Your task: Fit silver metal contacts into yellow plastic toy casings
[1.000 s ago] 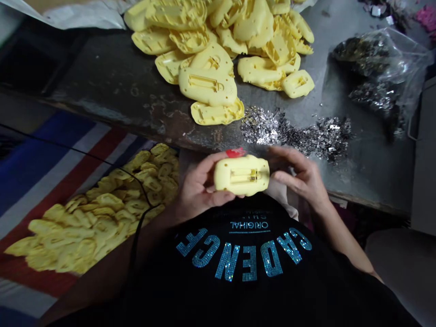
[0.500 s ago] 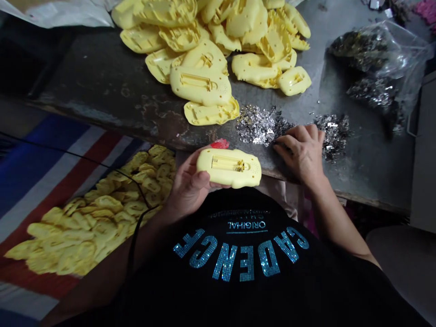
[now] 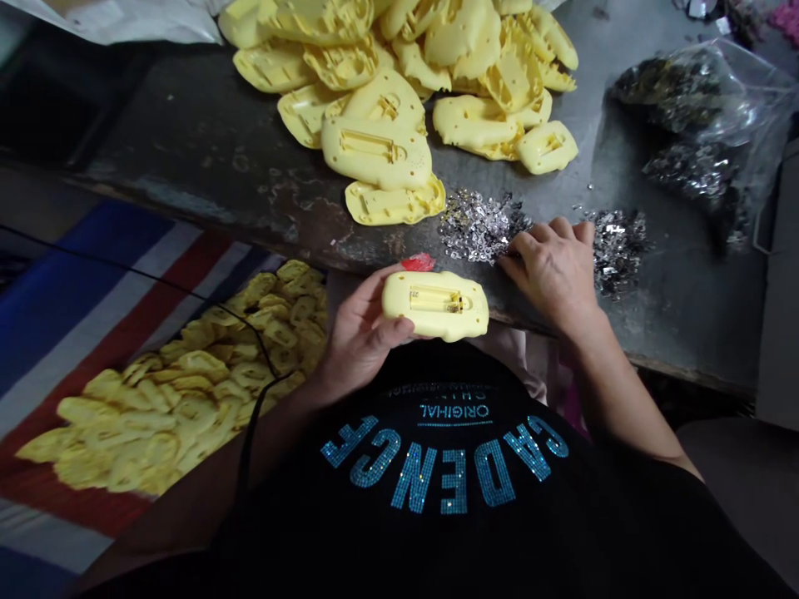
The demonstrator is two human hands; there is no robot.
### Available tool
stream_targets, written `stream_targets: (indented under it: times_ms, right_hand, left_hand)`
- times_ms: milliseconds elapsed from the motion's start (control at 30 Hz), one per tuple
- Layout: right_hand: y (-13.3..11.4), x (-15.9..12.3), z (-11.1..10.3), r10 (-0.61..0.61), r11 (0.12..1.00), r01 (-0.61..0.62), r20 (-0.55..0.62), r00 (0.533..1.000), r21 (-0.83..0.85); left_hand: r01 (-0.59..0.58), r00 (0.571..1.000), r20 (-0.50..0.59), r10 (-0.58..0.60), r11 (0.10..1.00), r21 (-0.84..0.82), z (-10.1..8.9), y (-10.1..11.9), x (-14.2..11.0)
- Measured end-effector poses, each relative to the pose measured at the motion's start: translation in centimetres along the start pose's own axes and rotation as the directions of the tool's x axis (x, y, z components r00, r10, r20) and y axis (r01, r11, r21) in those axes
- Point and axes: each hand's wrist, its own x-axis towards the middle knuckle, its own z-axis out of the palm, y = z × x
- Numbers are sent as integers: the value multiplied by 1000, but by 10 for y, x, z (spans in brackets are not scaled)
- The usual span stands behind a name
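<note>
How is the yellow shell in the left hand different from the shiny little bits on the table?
The yellow shell is pale yellow; the shiny bits are silvery. The yellow shell is one bigger piece, while the shiny bits are many tiny ones. The left hand holds the yellow shell up; the shiny bits lie heaped on the table.

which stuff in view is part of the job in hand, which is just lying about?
Job:
- yellow shell, held in left hand
- loose metal pieces, right hand at them
- likely: similar shells heaped on the table

Lying about, seemingly:
- black cord
- white sheeting, top left
- pink material, top right
</note>
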Motion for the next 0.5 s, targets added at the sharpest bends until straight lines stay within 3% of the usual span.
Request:
stream_targets:
  times_ms: [233, 333, 400, 500]
  right_hand:
    - [5, 7, 5, 28, 996, -27, -15, 999, 87]
    - [12, -2, 3, 36, 970, -20, -64, 997, 244]
    - [15, -14, -1, 46, 860, 16, -108, 993, 511]
    - [9, -33, -6, 97, 470, 49, -106, 990, 882]
  left_hand:
    - [-1, 1000, 11, 2, 1000, -12, 1, 3, -1]
    - [-29, 999, 31, 30, 999, -28, 0, 2, 0]
    - [-54, 998, 25, 55, 998, -17, 1, 0, 0]
    - [-63, 998, 25, 62, 997, 36, 4, -2, 1]
